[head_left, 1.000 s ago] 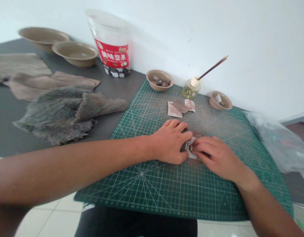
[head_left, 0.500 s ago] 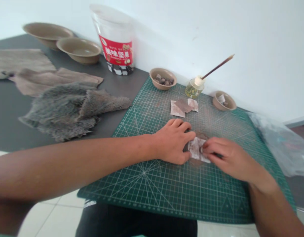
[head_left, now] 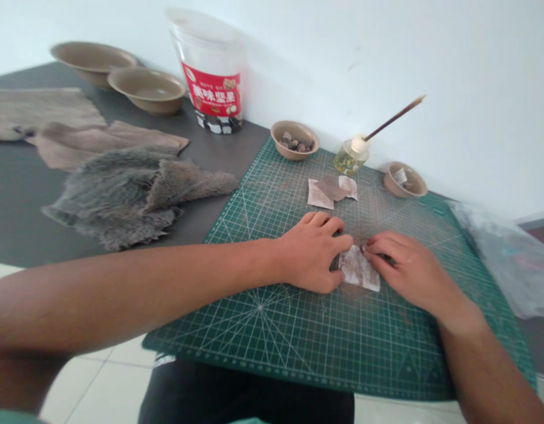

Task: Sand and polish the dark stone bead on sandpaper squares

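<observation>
The cutting mat [head_left: 342, 347] is smooth, matt green plastic. Left of the mat lie rough, shaggy grey fur [head_left: 122, 203] and soft, matt suede [head_left: 99, 141]. Behind it stand a glossy clear plastic tub [head_left: 210, 41] and a small glass jar [head_left: 351, 159]. On it, the pale scrap [head_left: 359, 270] looks thin, matt and papery.

craft workspace | green cutting mat [head_left: 272, 335] | fur pelt [head_left: 122, 200]
</observation>
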Tool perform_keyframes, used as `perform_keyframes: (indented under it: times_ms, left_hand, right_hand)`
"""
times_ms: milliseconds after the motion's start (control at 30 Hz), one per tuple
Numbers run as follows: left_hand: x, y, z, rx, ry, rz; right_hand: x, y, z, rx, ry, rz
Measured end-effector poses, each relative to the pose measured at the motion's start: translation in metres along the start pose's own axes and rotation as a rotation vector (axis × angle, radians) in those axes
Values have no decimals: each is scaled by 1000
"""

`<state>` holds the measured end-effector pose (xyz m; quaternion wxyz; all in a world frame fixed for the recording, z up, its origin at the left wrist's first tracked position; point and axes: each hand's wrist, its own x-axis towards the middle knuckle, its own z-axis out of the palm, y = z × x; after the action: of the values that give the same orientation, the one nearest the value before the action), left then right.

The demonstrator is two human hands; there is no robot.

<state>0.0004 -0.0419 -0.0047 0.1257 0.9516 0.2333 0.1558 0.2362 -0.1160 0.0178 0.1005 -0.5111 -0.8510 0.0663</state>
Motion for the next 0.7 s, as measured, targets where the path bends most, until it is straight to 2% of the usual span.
perform_keyframes:
  times_ms: [133,233,300,400,467,700]
  left_hand:
    - [0,0,0,-7,-12,7]
    - [0,-1,2,0,5,10]
    - [0,-1,2,3,11,7]
    - [0,-1,1,-7,-1,11]
    - [0,-1,1,-13,-4,12]
    - [1,-3,3,-23,-6,-4]
  right_hand:
    - [0,2,0,79,-113,-107]
    - [1,2,1,11,-2,-68]
    - [2,1,1,-28,15,-29]
    - [2,-3,1,36,-88,-141]
    - [2,-5,1,75,-103,-193]
    - [4,10,-3,85,-13,-51]
